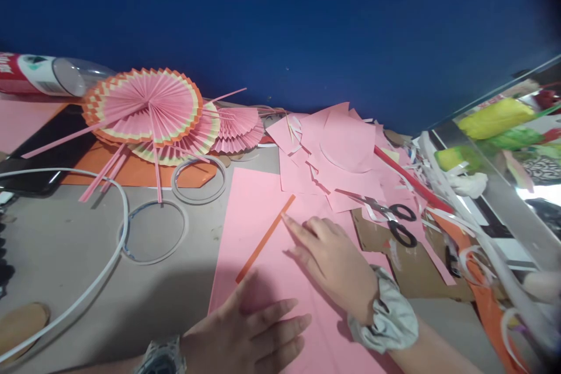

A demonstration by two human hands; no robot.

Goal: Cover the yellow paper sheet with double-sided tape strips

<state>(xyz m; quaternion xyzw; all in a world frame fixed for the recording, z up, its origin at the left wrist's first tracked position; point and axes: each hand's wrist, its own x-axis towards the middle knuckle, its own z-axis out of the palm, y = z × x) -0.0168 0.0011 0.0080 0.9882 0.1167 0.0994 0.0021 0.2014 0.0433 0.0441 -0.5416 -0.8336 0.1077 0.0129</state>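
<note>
Both hands, left hand [254, 330] and right hand [331, 263], press flat, fingers spread, on pink paper [263, 234] beside an orange strip [265, 239].

A craft table: paper fans [144, 106], scissors [390, 216], pink offcuts [346, 152].

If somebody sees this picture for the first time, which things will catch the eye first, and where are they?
The round pink pleated fans, edged in orange and yellow, lie at the far left before the deep blue wall. In the middle, the left hand and right hand press flat on a large pink sheet, a thin orange strip lying beside the right one. Black-handled scissors rest on pink offcuts to the right.
</note>
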